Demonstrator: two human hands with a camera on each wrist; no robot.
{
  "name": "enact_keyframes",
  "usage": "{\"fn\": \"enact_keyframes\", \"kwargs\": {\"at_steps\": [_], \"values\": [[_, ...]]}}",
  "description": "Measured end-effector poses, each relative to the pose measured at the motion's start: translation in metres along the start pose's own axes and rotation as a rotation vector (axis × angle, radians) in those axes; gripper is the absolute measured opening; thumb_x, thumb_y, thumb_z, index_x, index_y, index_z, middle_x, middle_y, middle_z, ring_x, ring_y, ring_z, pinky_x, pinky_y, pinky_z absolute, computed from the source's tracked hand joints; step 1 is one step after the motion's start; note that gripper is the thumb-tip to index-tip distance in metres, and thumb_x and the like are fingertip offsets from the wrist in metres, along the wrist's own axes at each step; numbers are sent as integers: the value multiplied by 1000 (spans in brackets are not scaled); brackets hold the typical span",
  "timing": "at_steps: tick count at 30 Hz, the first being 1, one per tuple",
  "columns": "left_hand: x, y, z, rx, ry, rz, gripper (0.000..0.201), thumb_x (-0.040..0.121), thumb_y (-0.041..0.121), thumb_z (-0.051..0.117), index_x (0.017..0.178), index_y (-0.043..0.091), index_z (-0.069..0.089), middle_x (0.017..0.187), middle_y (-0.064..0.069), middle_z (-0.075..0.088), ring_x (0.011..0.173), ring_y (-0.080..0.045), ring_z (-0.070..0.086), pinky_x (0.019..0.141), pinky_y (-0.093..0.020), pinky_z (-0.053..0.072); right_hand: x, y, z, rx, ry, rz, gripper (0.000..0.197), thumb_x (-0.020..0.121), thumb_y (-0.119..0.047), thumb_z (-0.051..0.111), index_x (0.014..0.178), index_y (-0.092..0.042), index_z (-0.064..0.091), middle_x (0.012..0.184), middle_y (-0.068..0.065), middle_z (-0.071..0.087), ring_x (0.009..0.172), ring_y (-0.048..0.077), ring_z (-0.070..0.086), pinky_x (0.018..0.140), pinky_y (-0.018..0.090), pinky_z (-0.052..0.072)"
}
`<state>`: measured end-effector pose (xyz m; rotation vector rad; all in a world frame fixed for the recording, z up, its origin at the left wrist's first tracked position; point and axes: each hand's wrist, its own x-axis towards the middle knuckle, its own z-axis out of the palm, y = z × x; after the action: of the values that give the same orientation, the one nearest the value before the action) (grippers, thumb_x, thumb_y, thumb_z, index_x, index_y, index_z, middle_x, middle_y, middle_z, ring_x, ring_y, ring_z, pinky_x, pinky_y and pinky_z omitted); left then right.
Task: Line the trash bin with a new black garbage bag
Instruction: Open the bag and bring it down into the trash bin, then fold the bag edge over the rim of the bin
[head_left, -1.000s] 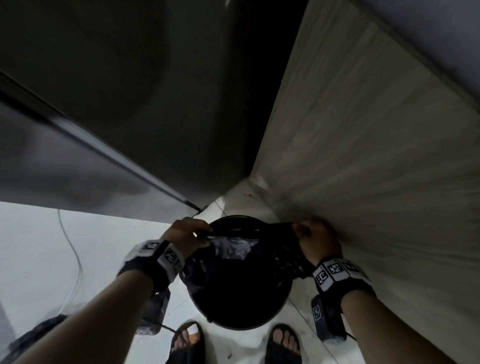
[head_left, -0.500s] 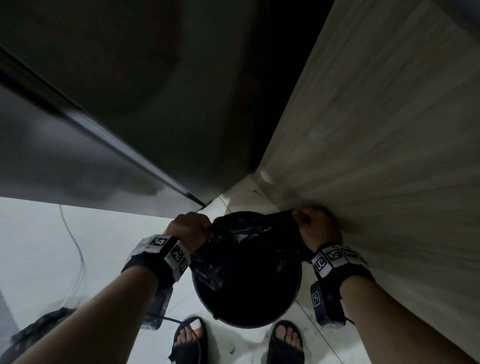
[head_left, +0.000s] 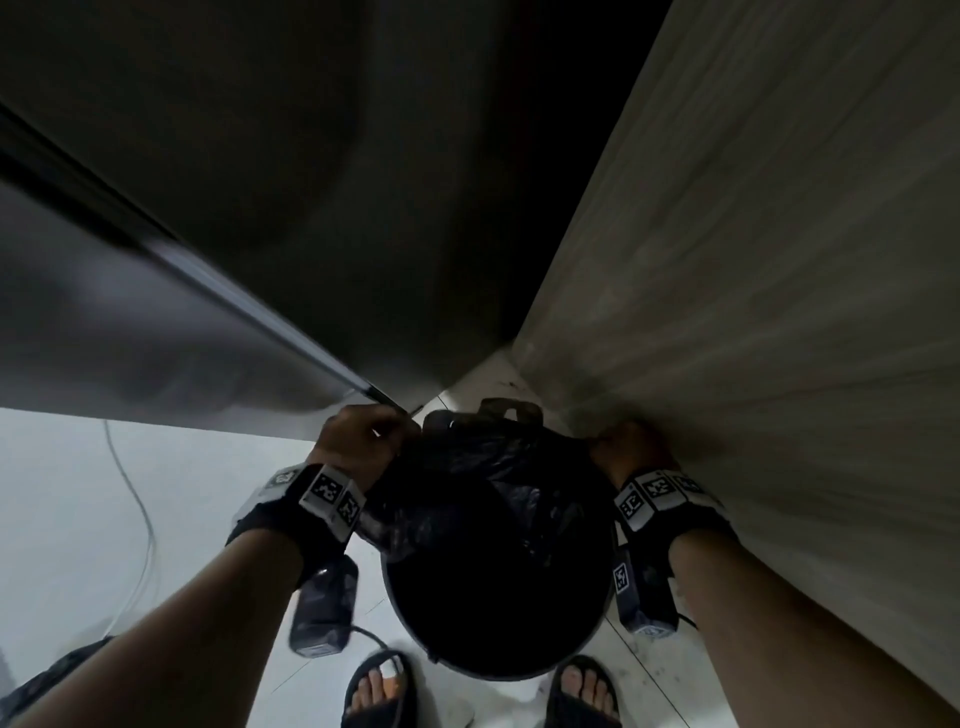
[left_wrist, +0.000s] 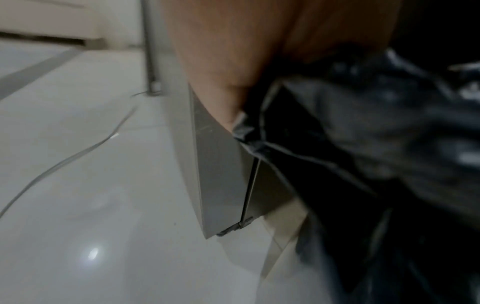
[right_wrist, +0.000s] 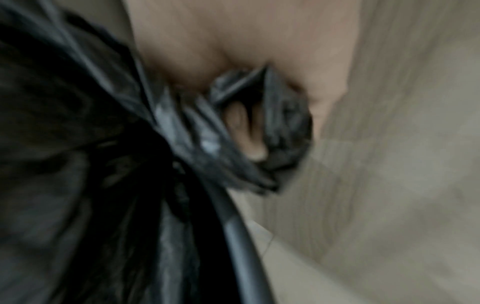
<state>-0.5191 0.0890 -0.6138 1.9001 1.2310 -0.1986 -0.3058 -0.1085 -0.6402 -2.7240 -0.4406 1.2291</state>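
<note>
A round black trash bin (head_left: 467, 670) stands on the white floor between my feet and the corner. The black garbage bag (head_left: 467, 478) is spread across the far half of its mouth. My left hand (head_left: 363, 441) grips the bag's edge at the bin's left side; the left wrist view shows the hand (left_wrist: 226, 67) with crumpled black garbage bag plastic (left_wrist: 376, 127) beneath it. My right hand (head_left: 631, 449) grips the bag's edge at the right side, close to the wooden panel; the right wrist view shows its fingers (right_wrist: 246, 133) curled round bunched bag plastic (right_wrist: 280, 127) above the bin rim (right_wrist: 241, 236).
A grey metal cabinet (head_left: 156, 338) rises on the left and a light wooden panel (head_left: 753, 312) on the right, forming a tight corner behind the bin. A thin cable (head_left: 135, 519) lies on the white floor. My sandalled feet (head_left: 379, 691) stand just before the bin.
Both hands moved apart and toward the far side of the bin, pulling the bag's mouth wider over the rim. The view shifted forward over the bin.
</note>
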Motion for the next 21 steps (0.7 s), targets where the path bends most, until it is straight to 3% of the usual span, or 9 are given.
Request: {"fn": "enact_keyframes", "kwargs": {"at_steps": [4, 7, 9, 11, 12, 15, 17, 19, 21], "values": [[-5, -9, 0, 176, -183, 32, 11, 82, 29, 64, 88, 32, 74, 88, 6, 64, 88, -14, 58, 81, -25, 43, 9, 12, 6, -4, -34, -20, 33, 87, -31, 57, 88, -1, 72, 104, 19, 71, 96, 30, 67, 74, 30, 43], [1, -11, -2, -202, -57, -11, 9, 76, 32, 71, 68, 29, 72, 82, -5, 71, 74, -9, 62, 84, -36, 50, 11, 12, 12, 164, 63, -112, 34, 90, -31, 56, 91, -1, 72, 102, 22, 72, 96, 30, 68, 80, 33, 47], [5, -9, -2, -242, 21, 4, 7, 80, 23, 71, 76, 18, 74, 91, -16, 72, 73, -6, 64, 87, -35, 49, 12, 13, 13, 255, 107, -132, 36, 91, -33, 55, 93, -1, 73, 102, 22, 72, 97, 30, 68, 86, 36, 49], [13, -16, 7, -119, 22, 12, 32, 76, 37, 66, 86, 9, 76, 98, -17, 73, 89, -21, 68, 87, -35, 50, 15, 14, 16, 159, 68, -101, 35, 91, -32, 55, 99, -3, 72, 109, 20, 71, 101, 30, 66, 87, 35, 48], [10, -16, 12, 28, -64, -29, 35, 75, 41, 63, 91, 12, 76, 101, -13, 72, 95, -27, 68, 85, -32, 50, 15, 17, 18, 79, -10, -57, 35, 92, -30, 54, 105, -2, 70, 117, 19, 68, 107, 31, 63, 89, 34, 46], [2, -26, 24, 380, -227, -120, 23, 83, 35, 62, 98, 20, 71, 103, -8, 68, 100, -31, 65, 77, -29, 47, 21, 27, 21, -39, -173, 23, 36, 95, -17, 49, 123, 4, 58, 137, 20, 53, 125, 33, 50, 105, 34, 39], [0, -35, 26, 378, -87, 76, 17, 77, 31, 72, 90, 21, 68, 93, -8, 64, 91, -31, 62, 77, -36, 51, 19, 30, 21, -14, -120, -50, 32, 90, -9, 56, 117, 7, 61, 130, 20, 59, 120, 30, 55, 97, 29, 42], [-8, -33, 21, 382, 50, 380, 9, 72, 24, 71, 77, 21, 64, 80, -6, 61, 78, -31, 59, 68, -39, 50, 4, 29, 20, 100, 36, -197, 25, 80, -1, 64, 105, 4, 66, 110, 18, 67, 103, 26, 62, 76, 20, 39], [-17, -21, 15, 466, -17, 552, 8, 68, 16, 56, 68, 17, 64, 72, -7, 60, 69, -33, 59, 61, -38, 49, -18, 25, 19, 221, 153, -329, 22, 80, 1, 63, 101, -4, 68, 98, 12, 69, 90, 21, 64, 72, 21, 41]]}}
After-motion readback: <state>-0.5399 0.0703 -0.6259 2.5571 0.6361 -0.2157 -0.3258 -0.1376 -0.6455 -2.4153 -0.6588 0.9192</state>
